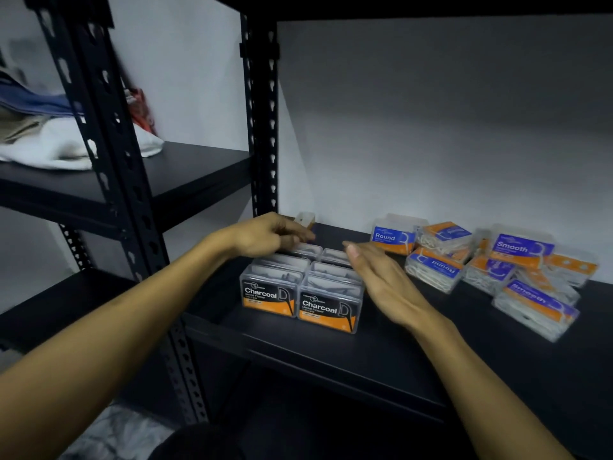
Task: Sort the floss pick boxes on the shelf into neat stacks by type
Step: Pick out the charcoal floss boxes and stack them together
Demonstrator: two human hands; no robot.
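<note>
Clear Charcoal floss pick boxes (300, 287) with black-and-orange labels stand in two neat rows on the black shelf (381, 353). My left hand (268, 235) hovers over the back of the left row with curled fingers; whether it holds a box is hidden. My right hand (381, 280) lies flat with straight fingers along the right side of the right row. To the right lies a jumbled heap of blue-and-orange Round boxes (431, 265) and Smooth boxes (520, 250). One more clear box (305, 219) stands at the back wall.
Black perforated uprights (262, 127) rise left of the boxes. A neighbouring shelf at the left holds folded cloth (43, 144). The grey wall closes the back of the shelf. Bare shelf surface shows in front of the boxes.
</note>
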